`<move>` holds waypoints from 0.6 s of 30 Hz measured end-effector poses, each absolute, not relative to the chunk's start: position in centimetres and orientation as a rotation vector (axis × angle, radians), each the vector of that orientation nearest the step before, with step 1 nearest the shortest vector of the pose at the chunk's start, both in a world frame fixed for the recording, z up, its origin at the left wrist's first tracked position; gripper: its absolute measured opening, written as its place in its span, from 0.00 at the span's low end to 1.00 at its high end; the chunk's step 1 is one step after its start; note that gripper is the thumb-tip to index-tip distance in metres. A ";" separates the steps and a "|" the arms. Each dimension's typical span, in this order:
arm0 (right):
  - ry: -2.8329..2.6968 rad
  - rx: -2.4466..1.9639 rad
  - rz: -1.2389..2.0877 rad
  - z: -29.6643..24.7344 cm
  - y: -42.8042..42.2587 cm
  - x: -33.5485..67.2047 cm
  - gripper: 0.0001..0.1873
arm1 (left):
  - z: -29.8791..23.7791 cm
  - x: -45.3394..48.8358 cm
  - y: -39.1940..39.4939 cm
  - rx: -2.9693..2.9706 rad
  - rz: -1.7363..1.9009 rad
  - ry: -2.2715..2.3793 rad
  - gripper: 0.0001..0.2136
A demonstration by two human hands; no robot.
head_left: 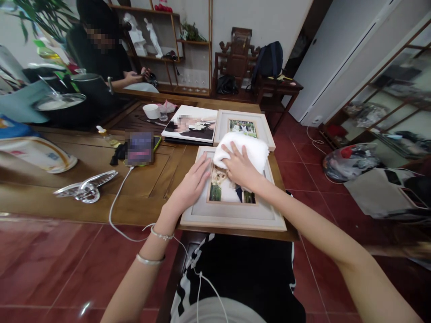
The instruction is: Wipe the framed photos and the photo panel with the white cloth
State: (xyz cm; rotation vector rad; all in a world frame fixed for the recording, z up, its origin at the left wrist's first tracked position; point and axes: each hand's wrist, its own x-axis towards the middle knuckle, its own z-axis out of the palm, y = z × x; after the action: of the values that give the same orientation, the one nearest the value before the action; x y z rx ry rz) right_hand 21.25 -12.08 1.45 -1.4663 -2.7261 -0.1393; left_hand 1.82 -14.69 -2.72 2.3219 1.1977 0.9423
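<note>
A light-coloured picture frame point(232, 220) with a wedding photo point(224, 190) lies flat at the table's near edge. My right hand point(240, 163) holds a folded white towel point(257, 148) down against the upper part of this frame, fingers spread over the cloth. The towel hides the frame's top side and some of the photo. On the frame's upper left border rests my left hand point(193, 181), flat with fingers extended and nothing held. A second framed photo point(244, 128) lies just beyond, touching or very near the towel.
Left of the frames are a photo album point(191, 123), a white cup point(151, 111), a phone point(139, 148) on a white cable point(116, 202), and a silver clip-like object point(87, 186). Across the table a person point(101, 54) sits. Bags stand on the red floor at right.
</note>
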 end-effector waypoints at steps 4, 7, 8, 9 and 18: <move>-2.863 -1.292 -0.142 1.4 -12.0 19.1 0.20 | -2.8 1.7 -14.6 2.298 0.947 1.166 0.26; -2.942 -1.237 -0.050 1.9 -14.1 17.7 0.23 | -3.2 1.6 -14.4 2.283 0.985 1.163 0.27; -2.969 -1.239 -0.005 2.1 -14.9 17.4 0.25 | -3.2 1.6 -14.4 2.278 0.998 1.161 0.27; -2.997 -1.240 0.041 2.4 -15.7 17.2 0.27 | -3.3 1.5 -14.4 2.277 1.005 1.150 0.27; -3.064 -0.975 0.307 4.6 -21.1 18.3 0.16 | -2.8 1.2 -14.9 2.259 0.969 1.101 0.31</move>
State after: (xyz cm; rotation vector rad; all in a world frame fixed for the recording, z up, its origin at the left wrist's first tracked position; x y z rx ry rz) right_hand 18.28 -21.13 4.57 -0.9750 -3.0638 0.3072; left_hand 1.18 -14.93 -2.84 2.2586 1.1008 0.9695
